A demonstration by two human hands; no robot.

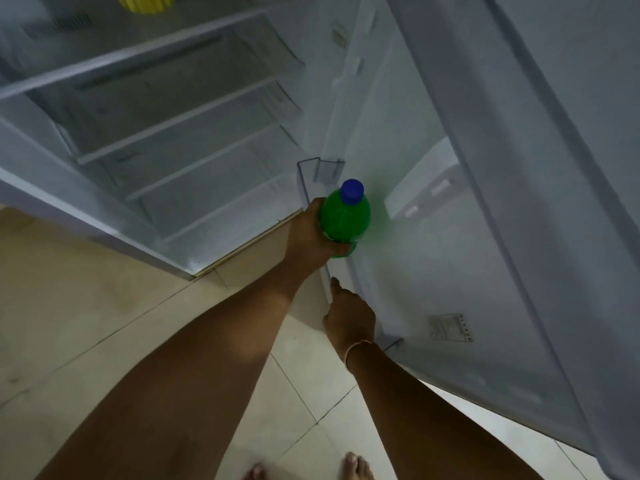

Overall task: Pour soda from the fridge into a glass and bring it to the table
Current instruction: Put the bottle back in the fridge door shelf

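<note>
I have L hand (308, 233) gripping bottle (344, 220) at door shelf (304, 181), R hand (349, 317) on shelf rail, grasp unclear; risk: bottle snags the rail on lift-out and slips.

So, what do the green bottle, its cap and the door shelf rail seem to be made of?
Green bottle: likely translucent plastic; it tints the door green beside it, with a soft sheen.
Blue cap: looks like opaque plastic, matte, evenly coloured.
Door shelf rail: appears to be clear rigid plastic; the fridge interior shows through it. Glass cannot be ruled out.
The left hand grips the bottle.
</note>
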